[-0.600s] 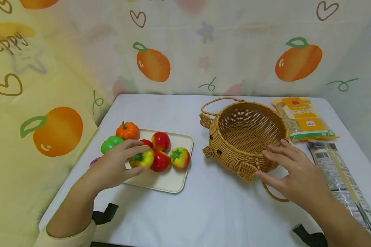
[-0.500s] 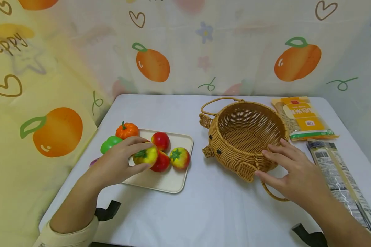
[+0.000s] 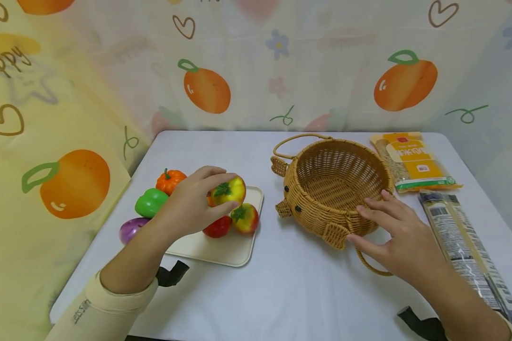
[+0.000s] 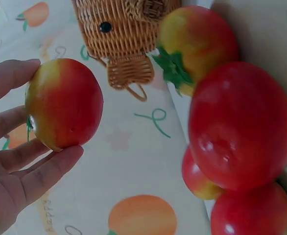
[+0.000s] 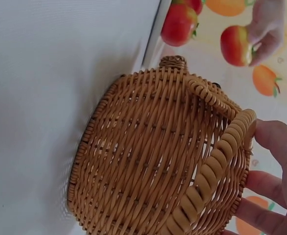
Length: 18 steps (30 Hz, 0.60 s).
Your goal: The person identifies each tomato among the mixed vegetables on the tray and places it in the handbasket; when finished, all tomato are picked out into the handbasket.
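Observation:
My left hand (image 3: 196, 203) pinches a red-and-yellow tomato (image 3: 234, 190) with a green star-shaped calyx between thumb and fingertips. In the left wrist view this tomato (image 4: 67, 103) is held apart from the others. Below it in the head view, a cream tray (image 3: 234, 255) carries a red tomato (image 3: 217, 227) and another red-and-yellow tomato (image 3: 246, 219); my hand hides part of the tray. My right hand (image 3: 403, 237) rests its spread fingers on the near right rim of a wicker basket (image 3: 311, 215) with an animal face. The basket's inside shows no contents.
Left of the tray lie an orange pumpkin (image 3: 170, 181), a green pepper-like vegetable (image 3: 151, 202) and a purple eggplant-like one (image 3: 131, 229). At the right are a yellow food packet (image 3: 416, 163) and a silvery printed packet (image 3: 465, 246). A patterned curtain (image 3: 256, 94) hangs behind the table.
My left hand has lifted the tomato and carried it rightward and away from me over the tray, uncovering the purple vegetable. The right hand stays at the basket; the view has shifted slightly.

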{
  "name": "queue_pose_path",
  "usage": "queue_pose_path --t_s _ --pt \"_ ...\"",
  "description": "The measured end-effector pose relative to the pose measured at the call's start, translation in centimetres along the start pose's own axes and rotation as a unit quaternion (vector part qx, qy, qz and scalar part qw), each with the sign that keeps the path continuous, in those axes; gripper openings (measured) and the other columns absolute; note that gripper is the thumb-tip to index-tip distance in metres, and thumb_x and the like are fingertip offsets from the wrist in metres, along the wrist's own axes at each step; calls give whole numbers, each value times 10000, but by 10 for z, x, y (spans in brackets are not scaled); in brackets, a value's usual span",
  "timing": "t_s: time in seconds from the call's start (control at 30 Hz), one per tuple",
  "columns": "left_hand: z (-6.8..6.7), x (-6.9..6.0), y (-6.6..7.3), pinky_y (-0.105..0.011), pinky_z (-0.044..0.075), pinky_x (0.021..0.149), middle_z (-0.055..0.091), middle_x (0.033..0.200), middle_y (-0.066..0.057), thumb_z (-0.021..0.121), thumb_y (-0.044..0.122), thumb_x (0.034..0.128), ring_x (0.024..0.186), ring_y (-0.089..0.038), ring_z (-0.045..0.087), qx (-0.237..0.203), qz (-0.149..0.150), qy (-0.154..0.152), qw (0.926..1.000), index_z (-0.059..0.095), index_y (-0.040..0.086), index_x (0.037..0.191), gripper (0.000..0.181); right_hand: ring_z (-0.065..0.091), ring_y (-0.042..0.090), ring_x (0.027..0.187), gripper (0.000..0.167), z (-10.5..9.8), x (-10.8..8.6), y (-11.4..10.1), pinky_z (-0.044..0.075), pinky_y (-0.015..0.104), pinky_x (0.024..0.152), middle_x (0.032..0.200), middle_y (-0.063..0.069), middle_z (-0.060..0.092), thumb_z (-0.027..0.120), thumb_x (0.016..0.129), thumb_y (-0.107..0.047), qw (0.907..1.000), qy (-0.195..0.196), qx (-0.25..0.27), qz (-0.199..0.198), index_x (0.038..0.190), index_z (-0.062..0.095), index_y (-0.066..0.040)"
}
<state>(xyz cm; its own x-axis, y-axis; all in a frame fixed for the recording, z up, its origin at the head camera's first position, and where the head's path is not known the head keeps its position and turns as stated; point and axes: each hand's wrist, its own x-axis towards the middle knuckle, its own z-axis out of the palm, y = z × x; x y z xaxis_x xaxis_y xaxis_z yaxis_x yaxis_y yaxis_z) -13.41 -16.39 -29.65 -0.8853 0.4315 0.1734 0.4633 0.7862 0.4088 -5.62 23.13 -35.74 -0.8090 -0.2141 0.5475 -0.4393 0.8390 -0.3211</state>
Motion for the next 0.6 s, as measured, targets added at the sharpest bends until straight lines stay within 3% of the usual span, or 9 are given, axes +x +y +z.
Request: queue_pose_path --t_s 0.2,0.43,0.6 --pt "-2 19 20 -475 540 1013 587 1377 -44 801 381 881 1263 -267 587 -6 180 -49 9998 642 213 1400 569 539 412 1336 820 2 1 0 504 646 912 1203 115 731 521 844 -818 9999 92 44 -36 1142 790 -104" --pt "-2 43 43 -310 571 797 583 1359 -14 788 376 895 1038 -171 612 -128 548 -117 9983 635 222 1410 559 548 419 1322 869 2 1 -1 525 657 890 1193 127 728 452 853 -838 9999 113 22 -46 1134 790 -89" --pt "2 62 61 -313 552 887 569 1378 -16 773 382 907 1146 -183 582 -140 776 -238 9966 631 232 1414 547 552 428 1315 881 3 1 -1 521 659 898 1192 132 727 427 861 -837 9998 176 33 -65 1124 791 -79"
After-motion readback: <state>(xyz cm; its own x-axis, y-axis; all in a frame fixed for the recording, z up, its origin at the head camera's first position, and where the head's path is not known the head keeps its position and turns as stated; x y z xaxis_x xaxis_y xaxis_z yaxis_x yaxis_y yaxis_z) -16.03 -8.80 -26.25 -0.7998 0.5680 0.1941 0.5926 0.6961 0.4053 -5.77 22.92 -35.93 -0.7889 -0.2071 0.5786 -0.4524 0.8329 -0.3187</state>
